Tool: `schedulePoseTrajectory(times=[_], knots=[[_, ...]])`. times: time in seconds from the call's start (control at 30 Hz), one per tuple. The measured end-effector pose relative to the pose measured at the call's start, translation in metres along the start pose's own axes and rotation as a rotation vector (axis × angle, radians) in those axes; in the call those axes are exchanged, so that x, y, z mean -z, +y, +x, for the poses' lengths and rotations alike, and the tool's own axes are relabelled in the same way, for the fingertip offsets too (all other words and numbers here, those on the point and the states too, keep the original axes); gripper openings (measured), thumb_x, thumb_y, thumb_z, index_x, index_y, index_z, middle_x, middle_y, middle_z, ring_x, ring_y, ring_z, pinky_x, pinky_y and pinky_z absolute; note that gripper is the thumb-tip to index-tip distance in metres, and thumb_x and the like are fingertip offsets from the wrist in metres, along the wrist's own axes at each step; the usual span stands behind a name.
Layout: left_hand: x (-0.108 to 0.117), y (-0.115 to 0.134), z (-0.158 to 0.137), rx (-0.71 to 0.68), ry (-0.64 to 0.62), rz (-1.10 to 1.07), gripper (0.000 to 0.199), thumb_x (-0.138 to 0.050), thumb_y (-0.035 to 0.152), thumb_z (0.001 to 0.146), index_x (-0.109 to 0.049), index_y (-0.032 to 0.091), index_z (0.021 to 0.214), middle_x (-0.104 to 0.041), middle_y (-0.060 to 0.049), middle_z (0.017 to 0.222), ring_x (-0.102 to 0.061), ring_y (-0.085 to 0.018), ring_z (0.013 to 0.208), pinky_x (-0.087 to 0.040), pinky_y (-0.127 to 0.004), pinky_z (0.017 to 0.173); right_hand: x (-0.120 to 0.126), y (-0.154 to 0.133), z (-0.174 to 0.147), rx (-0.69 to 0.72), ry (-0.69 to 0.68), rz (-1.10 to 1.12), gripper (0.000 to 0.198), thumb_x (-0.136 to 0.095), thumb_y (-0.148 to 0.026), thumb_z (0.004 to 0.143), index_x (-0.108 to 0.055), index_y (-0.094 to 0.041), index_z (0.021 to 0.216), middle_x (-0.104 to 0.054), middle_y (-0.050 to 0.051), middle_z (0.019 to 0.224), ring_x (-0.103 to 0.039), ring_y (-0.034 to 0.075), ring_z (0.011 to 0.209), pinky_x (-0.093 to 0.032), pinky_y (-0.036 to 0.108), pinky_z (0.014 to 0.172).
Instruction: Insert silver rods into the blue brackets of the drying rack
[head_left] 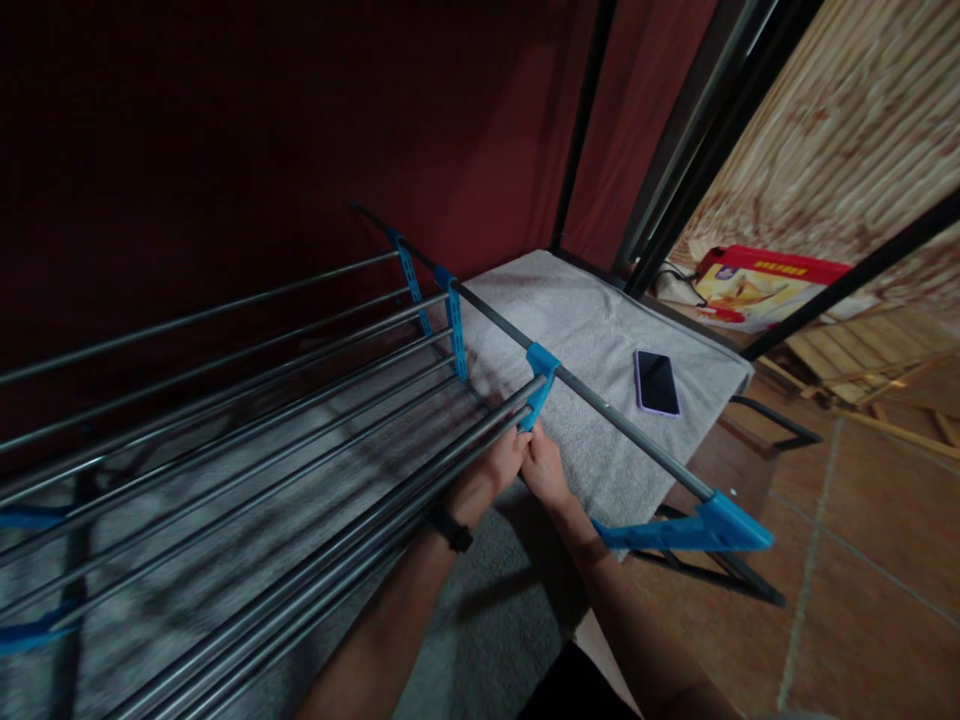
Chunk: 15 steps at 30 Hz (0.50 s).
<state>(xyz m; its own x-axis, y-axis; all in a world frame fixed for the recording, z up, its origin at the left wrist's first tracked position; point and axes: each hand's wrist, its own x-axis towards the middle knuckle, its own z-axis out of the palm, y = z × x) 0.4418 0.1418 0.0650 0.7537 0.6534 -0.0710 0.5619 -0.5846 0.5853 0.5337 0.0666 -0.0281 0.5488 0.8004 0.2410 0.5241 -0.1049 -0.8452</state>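
A metal drying rack (480, 304) with blue plastic brackets and several parallel rods lies across the view. My left hand (501, 462), with a dark band on the wrist, is closed at the lower end of a blue bracket (541, 385), just under the rod ends. Beside it, my right hand (543, 464) is closed at the same bracket end, touching the left. The fingertips are partly hidden behind the bracket and each other. Closer to me on the right, another blue bracket (739, 522) sits at the end of the dark grey cross tube.
Beneath the rack is a grey cloth-covered surface (525, 290) with a phone (657, 383) lying on it. Dark metal posts (585, 120) stand at the back. A red and yellow box (765, 290) and wooden slats (877, 350) lie by a patterned curtain, over a tiled floor (862, 560).
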Motion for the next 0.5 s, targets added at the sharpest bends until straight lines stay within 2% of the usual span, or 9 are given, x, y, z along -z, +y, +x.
schedulePoseTrajectory(times=[0.1,0.3,0.5], knots=[[-0.0009,-0.0001,0.001,-0.01,-0.004,-0.006,0.03,-0.046,0.033,0.098,-0.065,0.017,0.114,-0.072,-0.014,0.107,-0.066,-0.029,0.107,-0.05,-0.046,0.102,-0.0004,0.0009,-0.0001,0.001,0.01,0.006,0.027,-0.04,-0.034,0.099,-0.059,-0.022,0.114,-0.072,0.007,0.093,-0.067,0.022,0.081,-0.053,0.033,0.078],[0.0033,0.0037,-0.0017,-0.056,0.013,0.014,0.029,-0.05,0.032,0.097,-0.062,0.017,0.119,-0.07,-0.014,0.118,-0.063,-0.028,0.115,-0.043,-0.046,0.11,0.0001,0.002,-0.0003,0.0,-0.002,-0.008,0.027,-0.04,-0.035,0.098,-0.06,-0.024,0.112,-0.072,0.006,0.093,-0.069,0.023,0.085,-0.053,0.032,0.08],[0.0043,0.0075,-0.005,-0.059,0.006,0.114,0.03,-0.045,0.033,0.1,-0.062,0.016,0.118,-0.07,-0.014,0.118,-0.065,-0.025,0.108,-0.046,-0.041,0.106,0.0011,0.001,-0.0005,-0.011,-0.007,0.001,0.03,-0.04,-0.033,0.098,-0.059,-0.024,0.119,-0.073,0.007,0.101,-0.07,0.023,0.09,-0.053,0.034,0.084]])
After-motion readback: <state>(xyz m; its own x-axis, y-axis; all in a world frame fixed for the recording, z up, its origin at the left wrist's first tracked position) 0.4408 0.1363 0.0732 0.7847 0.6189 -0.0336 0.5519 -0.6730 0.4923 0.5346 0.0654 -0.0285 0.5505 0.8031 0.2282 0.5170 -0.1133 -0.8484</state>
